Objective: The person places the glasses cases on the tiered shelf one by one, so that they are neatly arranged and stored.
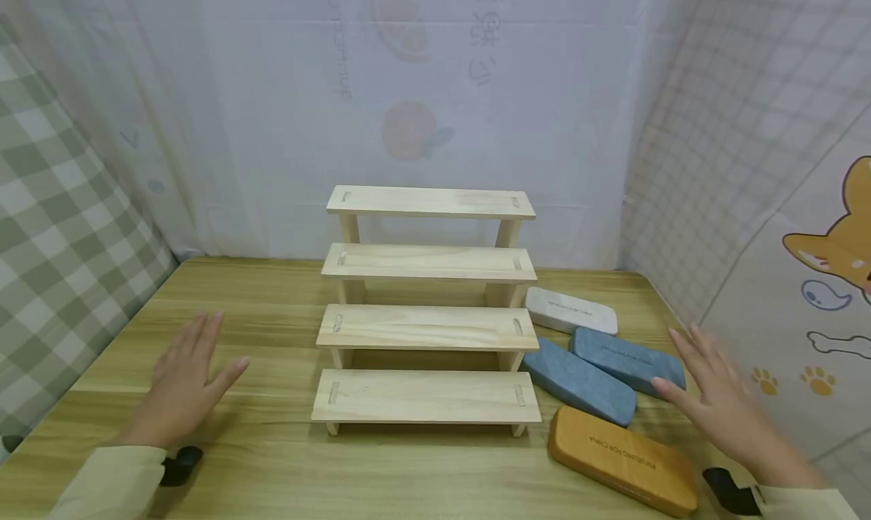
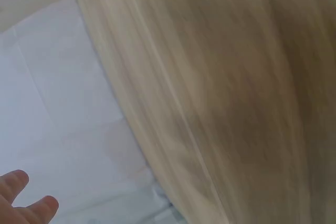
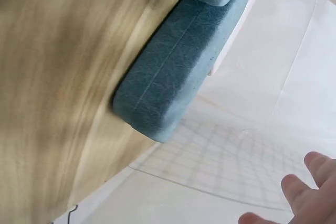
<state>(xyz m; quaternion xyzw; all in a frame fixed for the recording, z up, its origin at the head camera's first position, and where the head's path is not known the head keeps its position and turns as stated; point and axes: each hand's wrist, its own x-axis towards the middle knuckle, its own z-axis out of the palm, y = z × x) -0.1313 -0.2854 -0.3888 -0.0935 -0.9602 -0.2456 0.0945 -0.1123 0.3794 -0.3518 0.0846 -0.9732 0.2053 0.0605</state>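
A wooden stepped rack (image 1: 427,327) with several pale shelves stands mid-table, its boards bare. To its right lie glasses cases: a white one (image 1: 571,311) at the back, a blue one (image 1: 629,360), a second blue one (image 1: 578,380) partly behind the rack's side, and an orange one (image 1: 622,459) at the front. My left hand (image 1: 180,384) hovers over the table left of the rack, fingers spread, holding nothing. On the other side my right hand (image 1: 721,399) is held with fingers apart, thumb close to the outer blue case's end. In the right wrist view that case (image 3: 163,72) shows its rounded end.
The wooden tabletop (image 1: 252,459) extends under everything. White printed cloth (image 1: 272,127) hangs behind it, green checked cloth (image 1: 61,218) rises along the left, and a white sheet with a cartoon dog (image 1: 844,233) stands at the right. Dark straps (image 1: 180,465) sit at both wrists.
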